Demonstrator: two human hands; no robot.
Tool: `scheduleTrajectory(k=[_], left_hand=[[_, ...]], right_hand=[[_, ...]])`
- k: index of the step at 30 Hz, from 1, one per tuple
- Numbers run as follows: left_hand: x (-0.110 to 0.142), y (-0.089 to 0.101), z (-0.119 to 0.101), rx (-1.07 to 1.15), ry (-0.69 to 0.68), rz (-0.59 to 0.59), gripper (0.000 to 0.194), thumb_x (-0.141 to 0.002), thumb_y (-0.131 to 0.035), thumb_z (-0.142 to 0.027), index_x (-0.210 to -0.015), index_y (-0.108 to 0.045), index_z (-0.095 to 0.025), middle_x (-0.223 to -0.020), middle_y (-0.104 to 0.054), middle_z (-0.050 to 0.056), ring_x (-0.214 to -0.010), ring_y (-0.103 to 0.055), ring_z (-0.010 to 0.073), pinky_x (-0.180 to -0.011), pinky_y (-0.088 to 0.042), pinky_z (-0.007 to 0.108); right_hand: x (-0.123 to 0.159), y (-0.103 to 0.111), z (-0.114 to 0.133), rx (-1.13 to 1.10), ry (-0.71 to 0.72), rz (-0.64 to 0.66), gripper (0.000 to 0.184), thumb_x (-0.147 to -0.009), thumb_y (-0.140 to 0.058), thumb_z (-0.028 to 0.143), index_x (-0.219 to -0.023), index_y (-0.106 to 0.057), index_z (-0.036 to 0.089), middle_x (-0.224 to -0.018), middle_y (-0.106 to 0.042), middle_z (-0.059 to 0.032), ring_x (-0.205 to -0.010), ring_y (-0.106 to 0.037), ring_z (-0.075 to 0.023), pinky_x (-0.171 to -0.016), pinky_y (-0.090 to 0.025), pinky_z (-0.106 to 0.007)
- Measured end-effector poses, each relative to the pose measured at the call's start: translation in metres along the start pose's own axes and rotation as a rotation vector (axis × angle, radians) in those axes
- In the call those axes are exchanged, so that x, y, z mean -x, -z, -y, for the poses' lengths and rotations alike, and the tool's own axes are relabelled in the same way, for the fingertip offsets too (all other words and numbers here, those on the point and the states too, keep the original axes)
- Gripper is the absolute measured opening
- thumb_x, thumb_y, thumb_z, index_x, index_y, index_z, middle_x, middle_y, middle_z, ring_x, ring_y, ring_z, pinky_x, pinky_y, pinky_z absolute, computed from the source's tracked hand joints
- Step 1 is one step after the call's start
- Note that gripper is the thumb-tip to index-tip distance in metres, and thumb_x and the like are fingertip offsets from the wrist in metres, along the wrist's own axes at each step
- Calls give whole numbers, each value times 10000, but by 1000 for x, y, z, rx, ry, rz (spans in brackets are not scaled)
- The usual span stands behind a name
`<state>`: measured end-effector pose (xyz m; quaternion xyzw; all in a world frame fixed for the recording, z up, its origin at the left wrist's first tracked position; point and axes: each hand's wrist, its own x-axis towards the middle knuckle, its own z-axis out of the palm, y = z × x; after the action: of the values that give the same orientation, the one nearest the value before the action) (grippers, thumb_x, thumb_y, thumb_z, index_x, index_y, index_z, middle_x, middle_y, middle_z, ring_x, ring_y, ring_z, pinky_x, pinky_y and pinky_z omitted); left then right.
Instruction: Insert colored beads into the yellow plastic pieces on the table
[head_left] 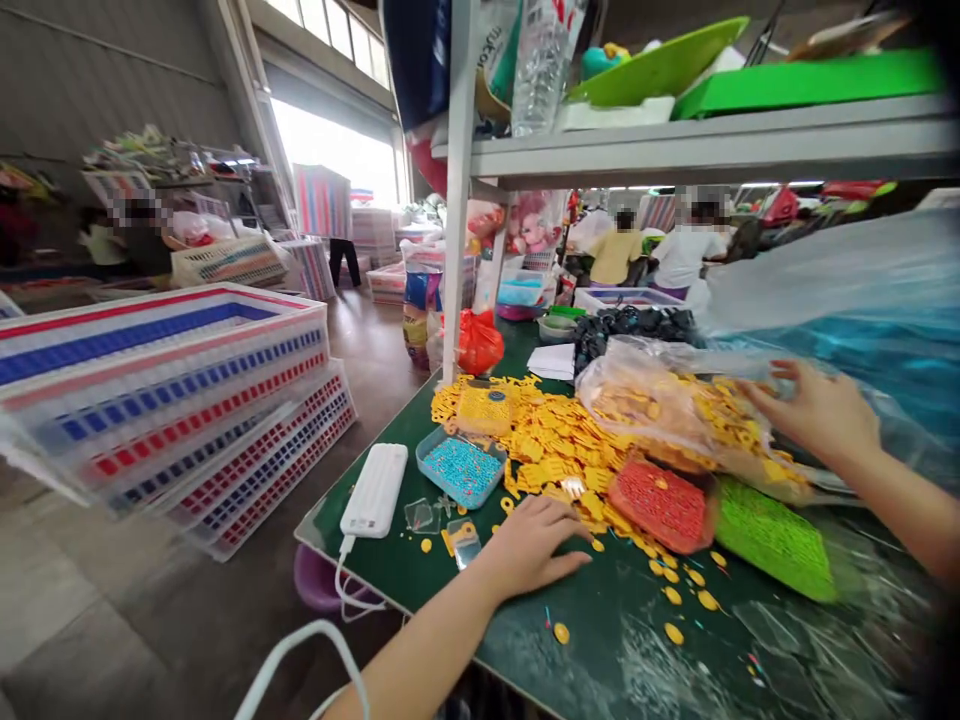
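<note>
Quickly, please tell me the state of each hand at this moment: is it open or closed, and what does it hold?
Left hand: open, palm down on the green table top, holding nothing visible.
Right hand: fingers curved against the clear plastic bag; cannot tell if it grips.

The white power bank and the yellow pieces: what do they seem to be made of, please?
The power bank looks like glossy white plastic, from its moulded sheen. The yellow pieces seem plastic too, bright and uniform, though blur hides detail.

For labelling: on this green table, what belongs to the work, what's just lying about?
Work: left hand, beside loose yellow plastic pieces; right hand, at clear plastic bag of yellow pieces; blue tray of turquoise beads.
Lying about: white power bank; red plastic bag.
</note>
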<state>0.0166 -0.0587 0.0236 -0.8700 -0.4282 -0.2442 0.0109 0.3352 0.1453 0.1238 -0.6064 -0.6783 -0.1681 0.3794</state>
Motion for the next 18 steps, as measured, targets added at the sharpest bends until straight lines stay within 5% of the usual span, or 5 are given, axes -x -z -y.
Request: scheduleTrajectory(k=[3, 8, 13, 18], left_hand=[[3, -10, 6, 51, 30, -26, 256, -972, -436, -367, -1013, -668, -269, -1013, -708, -15, -995, -652, 160, -907, -530, 245], [-3, -27, 8, 172, -7, -51, 179, -905, -498, -160, -969, -651, -226, -973, -708, 22, -961, -646, 192, -860, -523, 305], [-5, -25, 15, 206, 34, -79, 190, -913, -473, -145, -989, -623, -233, -972, -697, 48, -944, -631, 211, -853, -504, 345], [-3, -16, 31, 98, 288, -316, 150, -931, -468, -216, -983, -608, -202, -971, -681, 75, -954, -614, 230, -880, -473, 397]], right_hand=[[23, -12, 19, 6, 159, 33, 435, -880, -516, 456, -979, -680, 66, -846, -689, -256, -787, -626, -339, -606, -411, -433], [111, -2, 57, -78, 418, 61, 405, -882, -522, 423, -1152, -601, 132, -1125, -670, -153, -1028, -594, -306, -886, -453, -423], [166, 14, 69, -134, 456, -104, 257, -915, -493, 265, -1125, -582, 145, -1007, -677, -131, -944, -595, -271, -834, -459, -397], [181, 6, 56, -191, 491, 47, 180, -915, -481, 218, -1021, -614, 157, -933, -674, -103, -883, -586, -253, -769, -455, -373]])
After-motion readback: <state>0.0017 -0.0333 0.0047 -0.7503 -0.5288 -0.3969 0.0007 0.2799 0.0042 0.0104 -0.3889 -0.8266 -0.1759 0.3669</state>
